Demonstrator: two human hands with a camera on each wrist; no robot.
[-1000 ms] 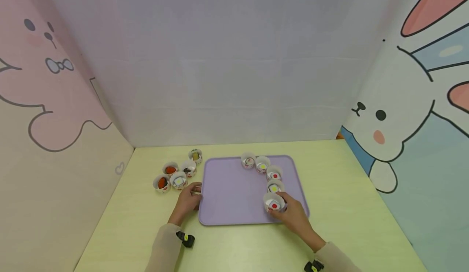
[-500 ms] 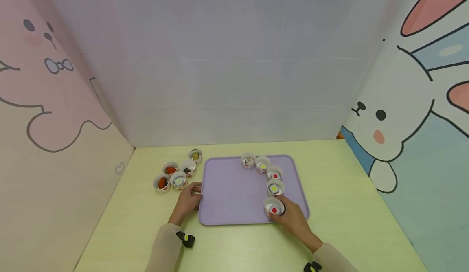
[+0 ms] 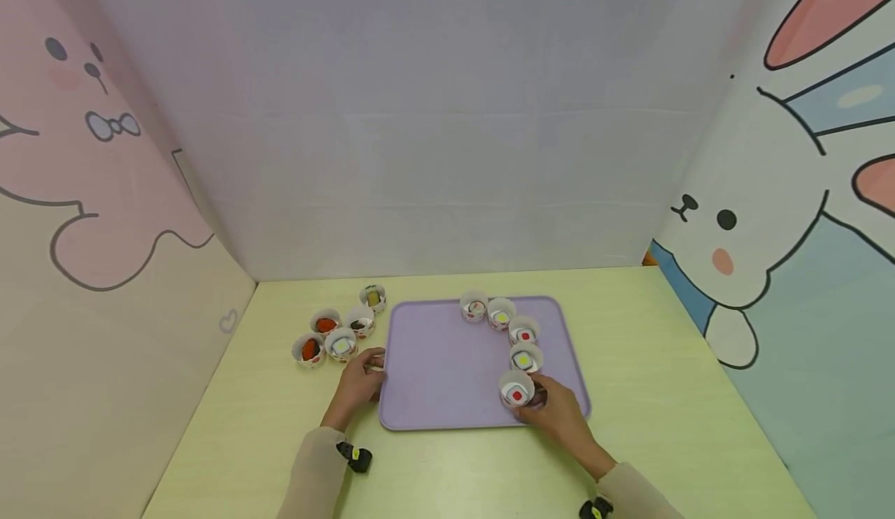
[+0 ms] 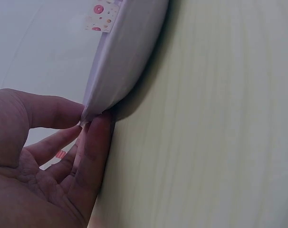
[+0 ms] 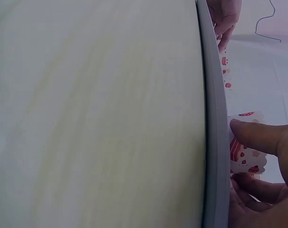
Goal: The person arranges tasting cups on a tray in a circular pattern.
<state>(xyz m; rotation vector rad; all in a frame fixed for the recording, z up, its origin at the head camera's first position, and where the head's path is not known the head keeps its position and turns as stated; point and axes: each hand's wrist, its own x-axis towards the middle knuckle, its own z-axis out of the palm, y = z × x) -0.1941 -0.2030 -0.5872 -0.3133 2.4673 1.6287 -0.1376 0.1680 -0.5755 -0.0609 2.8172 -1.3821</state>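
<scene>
the right hand [image 3: 559, 414] pinches a white, red-printed cup [image 3: 510, 403], partly hiding it, at the near right of the tray [image 3: 440, 371]; its red-dotted content [image 3: 517, 395] is too small to identify. the left hand [image 3: 360, 383] pinches the tray's left edge.

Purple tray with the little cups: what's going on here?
A person's right hand grips a printed cup at the near right part of the purple tray, and their left hand pinches its left edge. Four more cups stand on the tray, curving from its far edge down its right side. Five others stand on the table, left of it.
</scene>
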